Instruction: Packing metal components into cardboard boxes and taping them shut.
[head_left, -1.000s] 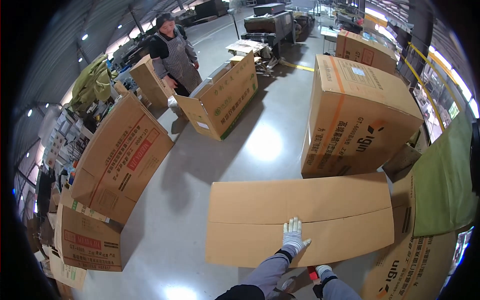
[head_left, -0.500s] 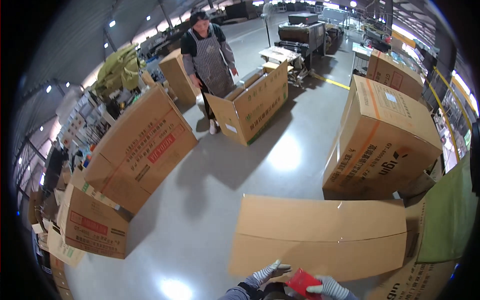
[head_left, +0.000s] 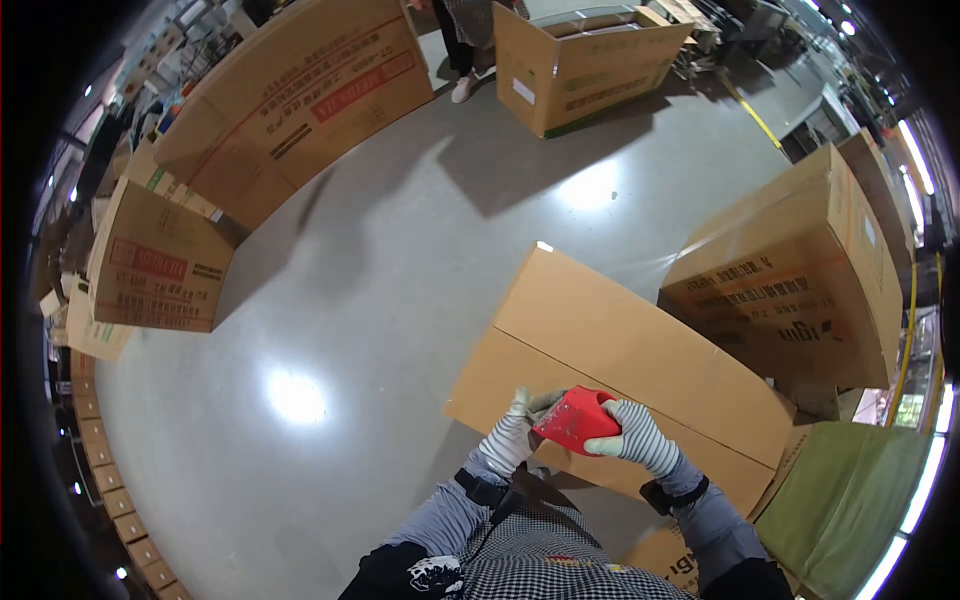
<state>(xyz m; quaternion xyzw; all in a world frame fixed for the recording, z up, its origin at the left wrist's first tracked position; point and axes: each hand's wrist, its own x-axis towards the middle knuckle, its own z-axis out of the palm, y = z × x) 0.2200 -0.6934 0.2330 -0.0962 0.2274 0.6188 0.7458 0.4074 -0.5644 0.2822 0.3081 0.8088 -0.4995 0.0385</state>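
Head view: a red handheld tool (head_left: 572, 422) is held before the body, seen against the near side of a seamed cardboard carton (head_left: 640, 345). Its right side is gripped by the gloved right hand (head_left: 640, 437), fingers curled, thumb laid across it. Its left end is met by the partly open left hand (head_left: 509, 436); whether it is grasped there cannot be told.

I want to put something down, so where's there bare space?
Most room: the floor between the small box at left and the flat cardboard. The cardboard's far half is bare too. Its near half is crowded by the left hand, right hand and red tool; the right side by the tall box and green cloth.
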